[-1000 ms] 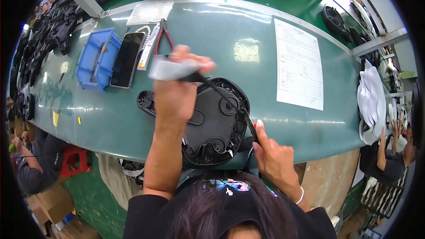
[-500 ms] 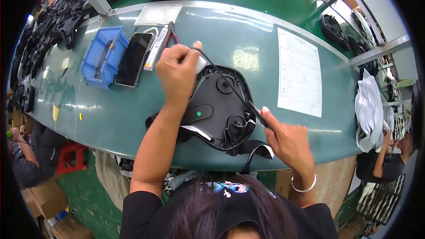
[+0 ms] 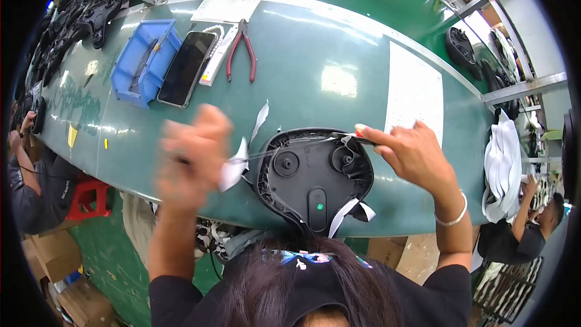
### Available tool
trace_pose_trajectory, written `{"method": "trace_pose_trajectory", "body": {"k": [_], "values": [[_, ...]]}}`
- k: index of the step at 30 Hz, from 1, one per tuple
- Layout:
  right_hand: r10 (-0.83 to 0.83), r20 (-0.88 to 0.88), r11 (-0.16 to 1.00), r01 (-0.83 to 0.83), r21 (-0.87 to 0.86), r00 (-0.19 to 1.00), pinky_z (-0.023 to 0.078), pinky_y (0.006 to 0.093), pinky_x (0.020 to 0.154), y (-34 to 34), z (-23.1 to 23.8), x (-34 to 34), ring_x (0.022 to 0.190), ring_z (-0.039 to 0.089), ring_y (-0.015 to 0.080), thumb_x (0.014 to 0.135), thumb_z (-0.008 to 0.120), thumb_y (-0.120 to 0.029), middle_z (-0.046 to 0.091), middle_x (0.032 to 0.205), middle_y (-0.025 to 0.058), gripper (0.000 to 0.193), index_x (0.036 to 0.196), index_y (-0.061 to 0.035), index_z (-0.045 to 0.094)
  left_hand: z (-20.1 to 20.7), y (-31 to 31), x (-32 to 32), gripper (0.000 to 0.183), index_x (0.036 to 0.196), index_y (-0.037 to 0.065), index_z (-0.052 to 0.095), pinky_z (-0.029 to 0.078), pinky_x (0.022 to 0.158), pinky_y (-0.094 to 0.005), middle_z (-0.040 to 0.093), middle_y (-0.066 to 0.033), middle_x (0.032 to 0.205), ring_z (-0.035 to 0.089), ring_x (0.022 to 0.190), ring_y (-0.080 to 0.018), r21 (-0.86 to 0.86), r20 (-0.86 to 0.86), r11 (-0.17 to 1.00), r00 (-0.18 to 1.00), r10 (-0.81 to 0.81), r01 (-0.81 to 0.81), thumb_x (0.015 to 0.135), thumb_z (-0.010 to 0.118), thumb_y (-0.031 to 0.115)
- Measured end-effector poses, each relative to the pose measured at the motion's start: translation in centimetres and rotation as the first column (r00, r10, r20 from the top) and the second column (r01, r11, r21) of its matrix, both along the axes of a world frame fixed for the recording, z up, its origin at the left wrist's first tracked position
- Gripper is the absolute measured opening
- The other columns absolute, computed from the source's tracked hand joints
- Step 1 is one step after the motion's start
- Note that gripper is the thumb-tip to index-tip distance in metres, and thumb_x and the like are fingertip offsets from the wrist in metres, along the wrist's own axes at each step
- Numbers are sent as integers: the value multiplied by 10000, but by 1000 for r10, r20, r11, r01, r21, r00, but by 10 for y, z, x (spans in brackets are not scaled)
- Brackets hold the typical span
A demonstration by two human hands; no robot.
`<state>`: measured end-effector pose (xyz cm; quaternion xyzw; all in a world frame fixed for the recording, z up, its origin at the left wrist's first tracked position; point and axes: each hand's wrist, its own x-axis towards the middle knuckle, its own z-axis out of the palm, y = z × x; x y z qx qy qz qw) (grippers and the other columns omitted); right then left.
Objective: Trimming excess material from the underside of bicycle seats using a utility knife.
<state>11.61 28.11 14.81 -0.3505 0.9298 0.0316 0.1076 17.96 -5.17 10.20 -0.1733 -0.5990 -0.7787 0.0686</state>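
Note:
A black bicycle saddle (image 3: 295, 191) lies underside up near the table's front edge, two round sockets facing away from me and its narrow end toward me. My left hand (image 3: 193, 157), smeared by motion, is closed left of the saddle on a thin strip of trimmed cover (image 3: 235, 169), black with a white back. That strip stretches to the saddle's far rim. At the far right rim, my right hand (image 3: 417, 151) grips a slim dark tool (image 3: 363, 140); its tip touches the edge, and its exact kind is unclear. Another loose cover strip (image 3: 345, 215) hangs at the near right.
Beyond my left hand are red-handled pliers (image 3: 242, 54), a phone (image 3: 186, 71) and a blue bin (image 3: 145, 63). A paper sheet (image 3: 414, 91) lies at right beside stacked white pieces (image 3: 502, 169). More black saddles (image 3: 91, 27) pile up at far left. People work on both sides.
The saddle has turned, its narrow end now toward me. My left hand has swung left and nearer, drawing the strip out; my right hand has moved slightly away. The pliers are now uncovered.

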Motion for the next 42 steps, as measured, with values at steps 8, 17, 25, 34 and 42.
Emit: {"method": "trace_pose_trajectory", "body": {"k": [8, 17, 25, 34, 42], "values": [[-289, -59, 957, 290, 7, 955, 326, 351, 477, 2, 6, 94, 443, 450, 238, 826, 621, -178, 511, 545, 67, 473, 1290, -209, 529, -27, -119, -66, 543, 589, 52, 501, 486, 715, -338, 573, -143, 783, 562, 699, -248, 736, -72, 591, 906, -417, 330, 999, 304, 350], [-266, 42, 959, 269, -91, 963, 356, 364, 508, 25, -2, 76, 492, 488, 281, 839, 605, -155, 558, 603, 87, 471, 1304, -174, 531, -11, 99, -90, 288, 734, 56, 471, 463, 745, -327, 537, -40, 738, 567, 804, -162, -405, 180, 603, 707, -684, 687, 929, 577, 238], [-549, 262, 727, 608, -319, 794, 437, 381, 487, 25, -32, 153, 510, 590, 301, 866, 611, -180, 593, 604, 107, 495, 1332, -106, 459, 16, 105, -99, 337, 726, 127, 406, 318, 477, -245, 342, 27, 561, 346, 476, -95, 626, 91, 776, 981, -172, 78, 975, 476, 342], [-414, 750, -80, 800, -595, 516, 454, 244, 544, -2, -61, 146, 616, 527, 89, 879, 622, -140, 568, 805, 49, 620, 1388, -16, 290, -15, 52, -70, 228, 877, 7, 519, 456, 707, -304, 563, -113, 816, 549, 772, -193, -379, -498, 453, 591, 635, -807, 920, 557, 228], [-348, 604, -58, 626, -778, 717, 444, 230, 597, -41, -80, 39, 657, 502, 93, 838, 690, -180, 505, 830, 19, 610, 1324, -23, 356, 6, 122, 16, 332, 673, 45, 613, 408, 704, -379, 601, -78, 674, 550, 681, -249, -860, -53, 479, 964, 261, -176, 800, 703, 337]]}}
